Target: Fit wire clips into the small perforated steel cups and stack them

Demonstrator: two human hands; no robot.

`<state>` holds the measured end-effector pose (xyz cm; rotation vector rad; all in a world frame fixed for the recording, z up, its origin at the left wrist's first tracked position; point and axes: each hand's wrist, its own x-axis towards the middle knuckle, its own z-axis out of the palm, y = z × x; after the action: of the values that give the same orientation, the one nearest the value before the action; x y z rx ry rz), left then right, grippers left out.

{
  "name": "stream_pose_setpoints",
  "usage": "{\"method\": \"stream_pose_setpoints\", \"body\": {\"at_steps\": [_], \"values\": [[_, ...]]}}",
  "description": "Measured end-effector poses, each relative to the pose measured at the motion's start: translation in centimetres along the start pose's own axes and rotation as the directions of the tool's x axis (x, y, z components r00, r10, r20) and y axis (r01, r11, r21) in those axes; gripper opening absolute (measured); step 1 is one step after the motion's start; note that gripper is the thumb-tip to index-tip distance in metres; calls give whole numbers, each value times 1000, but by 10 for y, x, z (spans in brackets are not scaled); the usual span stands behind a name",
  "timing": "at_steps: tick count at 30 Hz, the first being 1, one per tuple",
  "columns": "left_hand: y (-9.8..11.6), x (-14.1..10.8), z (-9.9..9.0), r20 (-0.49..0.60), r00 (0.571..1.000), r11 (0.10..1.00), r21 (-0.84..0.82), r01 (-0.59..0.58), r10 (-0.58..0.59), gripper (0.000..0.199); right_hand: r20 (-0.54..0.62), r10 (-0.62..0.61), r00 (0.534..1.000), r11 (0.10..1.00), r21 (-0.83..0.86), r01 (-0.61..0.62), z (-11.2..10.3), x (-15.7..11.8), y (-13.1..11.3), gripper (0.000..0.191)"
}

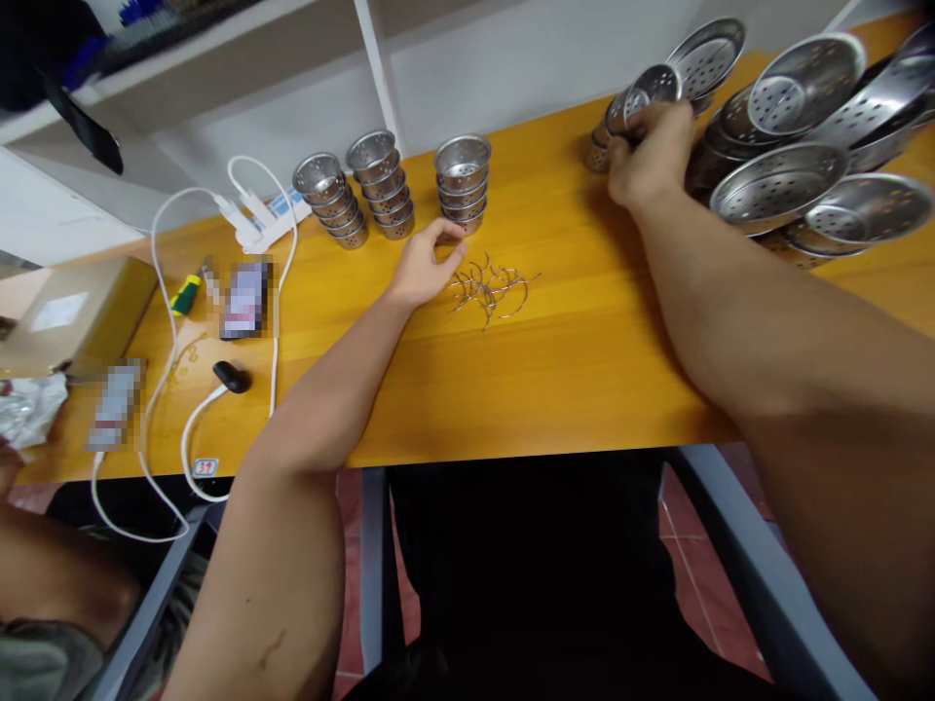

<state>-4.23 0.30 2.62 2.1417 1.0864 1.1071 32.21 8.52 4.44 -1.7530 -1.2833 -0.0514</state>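
Right hand (650, 156), far right, closes around a perforated steel cup (653, 88); left hand (424, 263), loosely curled and empty, rests beside wire hooks (491, 287).

Counter (584, 370): three cup stacks (394, 190) at back left; wire hooks (491, 287) in front of them; perforated bowls (796, 146) piled back right.

My desk (584, 380) has a glossy yellow wood-grain top and runs the full width of my view, its front edge nearest me. Behind it rises a plain white wall (511, 58), crossed by a white shelf (241, 39) on a slim white upright (376, 68). Below the desk edge I see red floor tiles (730, 545) and grey metal frame bars (766, 574). Light is even and soft.
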Motion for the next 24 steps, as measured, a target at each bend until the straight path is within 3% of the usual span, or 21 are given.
{"method": "stream_pose_setpoints", "body": {"at_steps": [3,8,10,12,15,18,21,24], "values": [[1,0,-1,3,1000,1000,15,10,-10,15,57,45,997,999,-14,-44,-14,-10,-22,9],[-2,0,-1,-4,1000,999,41,-3,4,12,23,-31,999,999,12,31,-32,-13,-38,12],[-4,0,-1,-47,999,998,59,-24,27,15,-35,-143,989,987,76,145,-35,-14,-44,13],[-4,1,-2,-117,992,995,91,-36,47,34,-86,-313,946,925,200,324,-37,-21,-56,17],[5,0,-4,-181,981,991,128,-42,64,84,-75,-526,847,755,417,506,-45,-49,-87,26],[21,-2,-6,-197,972,983,153,-100,129,115,122,-677,725,660,537,526,-55,-93,-121,41],[34,-3,-9,-147,961,960,194,-203,233,102,286,-709,644,648,623,438,-59,-130,-139,52],[35,-4,-12,-31,980,961,204,-186,196,85,340,-726,597,631,674,384,-54,-144,-138,51]]}}
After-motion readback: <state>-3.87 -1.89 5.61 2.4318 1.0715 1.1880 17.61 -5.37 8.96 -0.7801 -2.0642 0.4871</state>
